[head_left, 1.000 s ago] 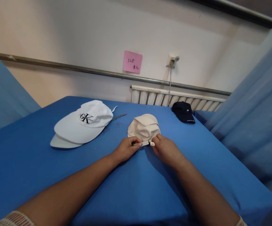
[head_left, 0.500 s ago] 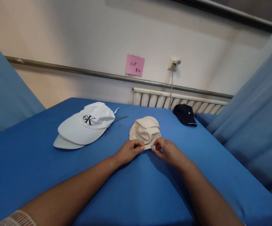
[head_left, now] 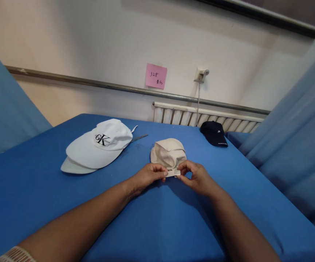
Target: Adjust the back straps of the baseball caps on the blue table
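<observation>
Under my fingers [head_left: 160,175] spreads a blue-covered table [head_left: 152,225]; beyond them I see a white radiator [head_left: 177,117] below a metal rail [head_left: 105,86] on a pale wall [head_left: 99,40], blue curtains [head_left: 296,156] either side.

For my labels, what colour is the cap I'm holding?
The cap is beige, clearest in head view.

creased matt cloth on the beige cap [head_left: 168,148], smoother matt cloth on the white cap [head_left: 87,150], smooth blue cloth table cover [head_left: 152,225], dully shiny metal rail [head_left: 91,83], matt paper note [head_left: 156,76]
</observation>
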